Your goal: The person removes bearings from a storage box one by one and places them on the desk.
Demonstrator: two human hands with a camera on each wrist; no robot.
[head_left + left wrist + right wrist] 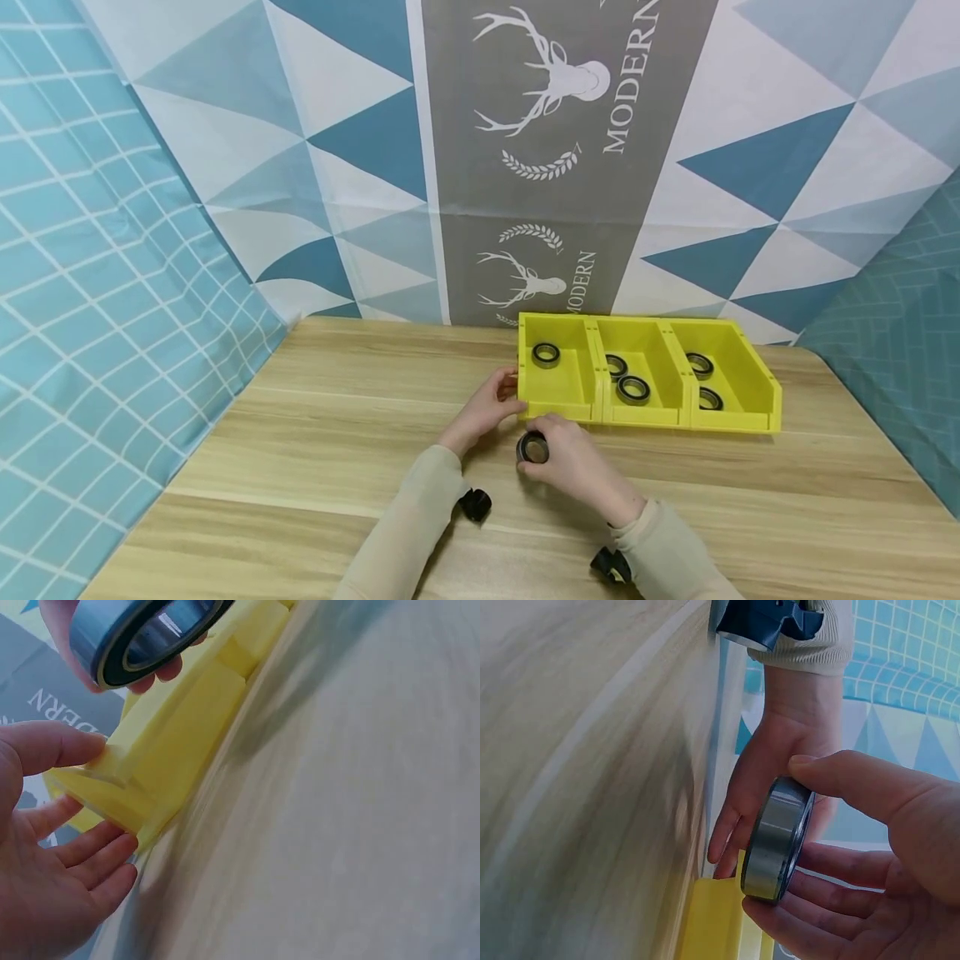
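My right hand (pixel 573 458) pinches a ball bearing (pixel 772 844) between thumb and fingers, just in front of the yellow bins. The bearing is a shiny steel ring with dark edges, held on its side above the table. At the front left corner of the left yellow bin (pixel 555 412), my left hand (pixel 487 408) grips the bin, thumb on the front edge and fingers along the outer side. One bearing (pixel 546 364) lies in that left bin. Two overlapping bearings (pixel 633 401) are in the middle bin, and two more (pixel 701 374) in the right one.
The three bins stand joined in a row near the back of the wooden table (pixel 337 433). A patterned cloth (pixel 360 167) hangs behind, with tiled-print cloth (pixel 90 250) at the left side. Black wrist devices (pixel 476 505) sit under both sleeves.
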